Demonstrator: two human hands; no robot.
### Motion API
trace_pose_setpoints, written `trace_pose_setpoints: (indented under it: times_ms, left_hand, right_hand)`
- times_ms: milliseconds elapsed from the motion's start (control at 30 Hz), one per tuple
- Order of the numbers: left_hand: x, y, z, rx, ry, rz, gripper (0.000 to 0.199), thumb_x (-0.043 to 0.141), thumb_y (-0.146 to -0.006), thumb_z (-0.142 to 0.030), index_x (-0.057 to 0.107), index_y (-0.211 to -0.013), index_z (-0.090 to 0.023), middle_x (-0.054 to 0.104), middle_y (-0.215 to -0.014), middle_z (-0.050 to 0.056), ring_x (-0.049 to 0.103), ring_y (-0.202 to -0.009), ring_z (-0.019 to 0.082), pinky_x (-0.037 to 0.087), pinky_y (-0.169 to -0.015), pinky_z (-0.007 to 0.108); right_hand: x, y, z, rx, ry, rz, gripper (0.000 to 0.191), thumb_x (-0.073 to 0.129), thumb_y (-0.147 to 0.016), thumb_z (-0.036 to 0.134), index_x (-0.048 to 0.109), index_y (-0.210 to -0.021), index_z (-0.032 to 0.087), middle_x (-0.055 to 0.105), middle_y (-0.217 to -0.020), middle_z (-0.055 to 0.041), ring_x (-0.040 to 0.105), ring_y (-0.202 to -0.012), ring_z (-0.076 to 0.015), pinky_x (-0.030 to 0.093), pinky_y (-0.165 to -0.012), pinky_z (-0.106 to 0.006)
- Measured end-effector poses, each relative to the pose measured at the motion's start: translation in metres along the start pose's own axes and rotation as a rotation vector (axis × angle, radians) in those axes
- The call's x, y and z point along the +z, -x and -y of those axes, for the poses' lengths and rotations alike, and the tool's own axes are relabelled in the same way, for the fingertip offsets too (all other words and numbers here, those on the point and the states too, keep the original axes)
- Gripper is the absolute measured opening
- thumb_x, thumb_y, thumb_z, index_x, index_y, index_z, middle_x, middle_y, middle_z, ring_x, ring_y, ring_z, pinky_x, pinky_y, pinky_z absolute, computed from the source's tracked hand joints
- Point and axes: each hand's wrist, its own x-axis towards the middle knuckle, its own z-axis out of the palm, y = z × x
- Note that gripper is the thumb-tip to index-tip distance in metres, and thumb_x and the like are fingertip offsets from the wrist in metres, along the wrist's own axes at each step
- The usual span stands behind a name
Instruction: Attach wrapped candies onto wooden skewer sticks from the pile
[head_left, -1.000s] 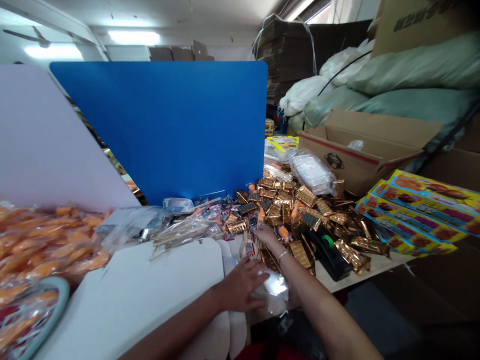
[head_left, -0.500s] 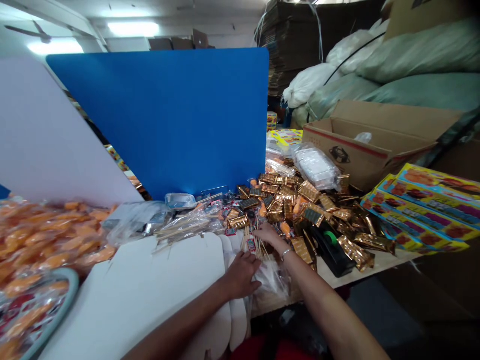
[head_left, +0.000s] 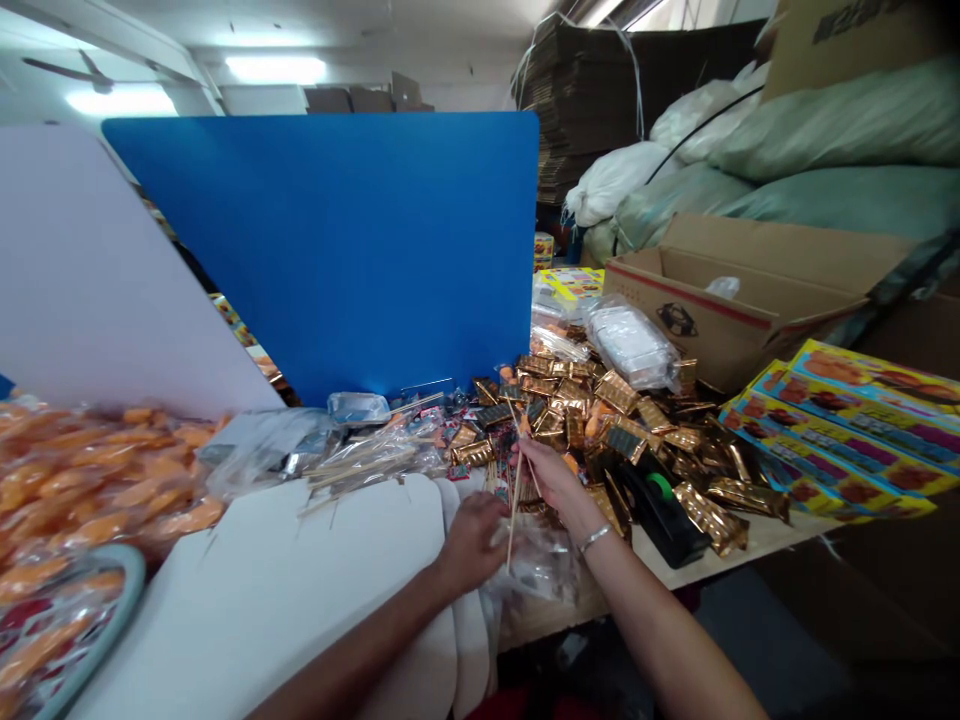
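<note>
My right hand (head_left: pixel 549 474) is closed on thin wooden sticks (head_left: pixel 514 515), which stand nearly upright in front of the pile. Close by on the left is my left hand (head_left: pixel 471 542), its fingers curled; what they hold, if anything, is hidden. A crumpled clear plastic bag (head_left: pixel 544 565) lies just below the hands. Gold-wrapped packets (head_left: pixel 574 400) are heaped behind my right hand. White card sheets (head_left: pixel 322 590) lie under my left forearm.
A black tape dispenser (head_left: pixel 664 510) stands right of my hands. Yellow-and-blue printed boxes (head_left: pixel 847 430) and an open carton (head_left: pixel 697 310) are at the right. Bagged orange pieces (head_left: pixel 105 480) pile up at the left. A blue panel (head_left: pixel 337 250) rises behind.
My right hand has lifted slightly out of the pile with sticks raised in its fingers. My left hand has shifted a little left, its fingers more curled.
</note>
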Motion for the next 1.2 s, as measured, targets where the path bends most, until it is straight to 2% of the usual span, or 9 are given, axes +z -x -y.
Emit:
trace_pose_setpoints:
  times_ms: [133,233,433,533,633,767,867,967,1200]
  left_hand:
    - [-0.02,-0.026,0.003,-0.192,0.233,-0.22,0.025,0.051,-0.086,-0.029,0.061,-0.106,-0.018,0.065,-0.106,0.01,0.059,-0.101,0.024,0.046,-0.09,0.042]
    - [-0.03,-0.039,-0.003,-0.147,0.348,-0.259,0.043,0.055,-0.085,-0.032,0.051,-0.127,-0.02,0.056,-0.13,0.01,0.051,-0.119,0.025,0.041,-0.1,0.042]
    - [-0.003,-0.022,-0.016,0.062,0.352,-0.061,0.031,0.047,-0.093,-0.03,0.059,-0.12,-0.022,0.059,-0.125,0.009,0.052,-0.117,0.022,0.038,-0.103,0.038]
    - [0.016,-0.014,-0.009,0.01,0.368,-0.018,0.028,0.042,-0.095,-0.032,0.064,-0.106,-0.019,0.066,-0.107,0.009,0.058,-0.103,0.021,0.044,-0.095,0.034]
    - [0.014,-0.017,-0.008,-0.067,0.392,-0.129,0.031,0.038,-0.095,-0.037,0.063,-0.092,-0.018,0.066,-0.091,0.007,0.06,-0.088,0.019,0.048,-0.084,0.031]
    - [-0.007,-0.026,-0.022,-0.067,0.315,-0.189,0.034,0.035,-0.095,-0.041,0.061,-0.091,-0.02,0.064,-0.08,0.005,0.059,-0.075,0.018,0.05,-0.074,0.03]
    - [-0.01,-0.021,-0.032,0.042,0.282,-0.044,0.035,0.036,-0.094,-0.045,0.062,-0.101,-0.023,0.067,-0.087,0.006,0.061,-0.078,0.019,0.052,-0.076,0.031]
    - [0.005,-0.008,-0.025,0.092,0.316,-0.061,0.04,0.034,-0.093,-0.05,0.058,-0.117,-0.029,0.068,-0.106,0.007,0.063,-0.094,0.023,0.053,-0.084,0.035]
    - [0.036,-0.004,0.009,0.061,0.203,0.077,0.042,0.036,-0.09,-0.052,0.063,-0.115,-0.03,0.069,-0.101,0.008,0.064,-0.093,0.025,0.055,-0.084,0.038]
  right_hand:
    - [0.01,0.018,0.017,-0.182,-0.062,-0.027,0.035,0.055,-0.077,0.055,0.06,-0.08,0.021,0.066,-0.074,-0.0007,0.06,-0.069,-0.0152,0.046,-0.063,-0.025]
    - [0.012,0.037,0.023,-0.354,0.035,0.009,0.03,0.055,-0.083,0.048,0.064,-0.081,0.02,0.067,-0.078,-0.0015,0.061,-0.075,-0.0163,0.045,-0.071,-0.026]
    - [-0.001,0.064,-0.03,-0.753,0.514,0.117,0.029,0.042,-0.092,0.032,0.067,-0.083,0.02,0.067,-0.087,-0.0064,0.059,-0.087,-0.02,0.045,-0.081,-0.032]
    - [-0.009,0.063,-0.055,-0.738,0.72,0.18,0.029,0.044,-0.091,0.027,0.068,-0.078,0.019,0.067,-0.083,-0.0081,0.058,-0.085,-0.0214,0.045,-0.082,-0.035]
    - [-0.013,0.062,-0.047,-0.668,0.712,0.149,0.024,0.045,-0.091,0.025,0.069,-0.093,0.019,0.067,-0.094,-0.0092,0.059,-0.091,-0.0218,0.046,-0.084,-0.036]
    - [-0.017,0.077,0.01,-0.516,0.366,0.073,0.046,0.057,-0.086,0.034,0.048,-0.13,0.025,0.06,-0.112,-0.0079,0.059,-0.078,-0.0165,0.048,-0.069,-0.029]
    - [-0.018,0.105,0.062,-0.605,0.324,0.201,0.029,0.054,-0.088,0.035,0.059,-0.116,0.026,0.061,-0.099,-0.0042,0.058,-0.078,-0.0155,0.047,-0.069,-0.027]
    - [-0.016,0.131,0.089,-0.704,0.451,0.274,0.016,0.053,-0.089,0.031,0.067,-0.096,0.025,0.061,-0.091,-0.0037,0.058,-0.089,-0.0174,0.045,-0.078,-0.029]
    - [-0.021,0.111,0.039,-0.715,0.499,0.196,0.013,0.056,-0.078,0.031,0.066,-0.085,0.038,0.063,-0.082,0.0007,0.063,-0.081,-0.0228,0.051,-0.073,-0.035]
